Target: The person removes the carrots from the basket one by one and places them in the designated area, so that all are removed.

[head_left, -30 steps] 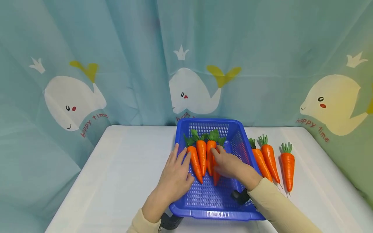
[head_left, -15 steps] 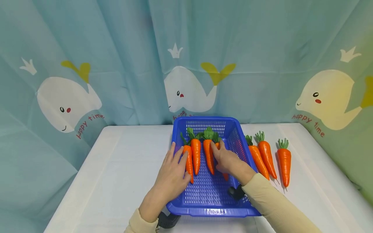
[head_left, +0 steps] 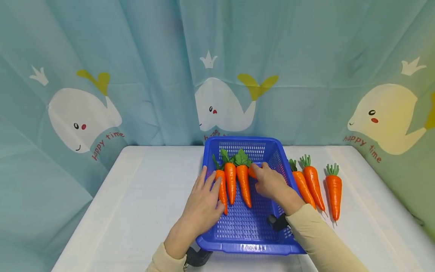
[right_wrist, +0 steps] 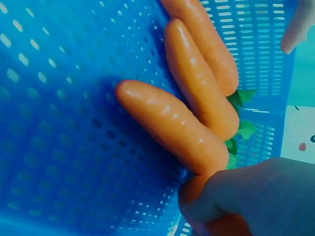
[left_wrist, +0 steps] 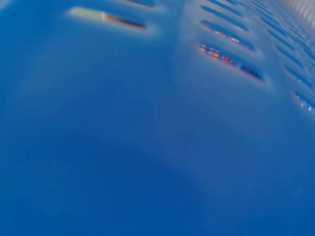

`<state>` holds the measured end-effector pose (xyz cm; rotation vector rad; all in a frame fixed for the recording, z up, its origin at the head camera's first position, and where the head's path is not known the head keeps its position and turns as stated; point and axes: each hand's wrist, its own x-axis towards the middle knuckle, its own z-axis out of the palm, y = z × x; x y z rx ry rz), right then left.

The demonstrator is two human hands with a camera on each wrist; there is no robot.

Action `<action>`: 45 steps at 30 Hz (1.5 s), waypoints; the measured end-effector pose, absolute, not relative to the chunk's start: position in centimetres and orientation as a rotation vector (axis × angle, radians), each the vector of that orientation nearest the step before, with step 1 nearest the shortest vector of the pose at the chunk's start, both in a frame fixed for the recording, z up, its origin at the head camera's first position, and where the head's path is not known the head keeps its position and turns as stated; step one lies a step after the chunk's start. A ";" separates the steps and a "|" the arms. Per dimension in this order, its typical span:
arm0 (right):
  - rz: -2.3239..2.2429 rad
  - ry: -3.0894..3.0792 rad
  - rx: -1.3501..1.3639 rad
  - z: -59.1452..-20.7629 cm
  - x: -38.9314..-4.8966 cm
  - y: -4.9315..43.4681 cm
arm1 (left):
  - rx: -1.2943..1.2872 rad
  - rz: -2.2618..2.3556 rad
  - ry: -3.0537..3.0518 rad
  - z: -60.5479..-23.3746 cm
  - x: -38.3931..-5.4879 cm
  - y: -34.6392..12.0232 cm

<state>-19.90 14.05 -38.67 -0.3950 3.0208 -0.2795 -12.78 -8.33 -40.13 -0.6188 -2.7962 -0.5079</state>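
Note:
A blue perforated basket (head_left: 253, 248) holds several orange carrots with green tops. My left hand (head_left: 201, 206) rests over its left side, fingers spread, with fingertips by the leftmost carrot (head_left: 222, 190). To the right of that lie a second carrot (head_left: 230, 183) and a third carrot (head_left: 243, 185), side by side with tips toward me. My right hand (head_left: 272, 185) grips another carrot (head_left: 252, 172), mostly hidden under the fingers. The right wrist view shows the thumb (right_wrist: 236, 189) pressed round this gripped carrot (right_wrist: 192, 189). Only the basket's blue wall (left_wrist: 123, 123) fills the left wrist view.
Beside the basket's right wall, a carrot (head_left: 303, 189), another carrot (head_left: 314, 187) and a third one (head_left: 334, 196) lie on the white table (head_left: 149, 189). A whale-print curtain (head_left: 163, 75) hangs behind the table.
My right hand has shifted its carrot rightward, then turned it so that its tip no longer shows below the hand. The carrots in the basket have spread apart slightly. My left hand has hardly moved.

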 end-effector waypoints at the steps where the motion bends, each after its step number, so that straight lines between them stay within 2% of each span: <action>1: -0.301 3.033 -0.413 -38.7 -19.9 14.1 | -0.619 -0.506 -2.795 -40.1 -12.8 -8.3; 9: -0.385 3.046 -0.633 -38.8 -20.1 14.3 | -0.615 -0.506 -2.789 -40.1 -12.7 -8.3; 35: -0.500 2.989 -0.614 -38.6 -20.2 14.0 | -0.620 -0.503 -2.792 -39.9 -12.8 -8.4; 45: -0.597 3.044 -0.709 -38.1 -20.0 15.6 | -0.617 -0.526 -2.800 -40.1 -12.7 -8.3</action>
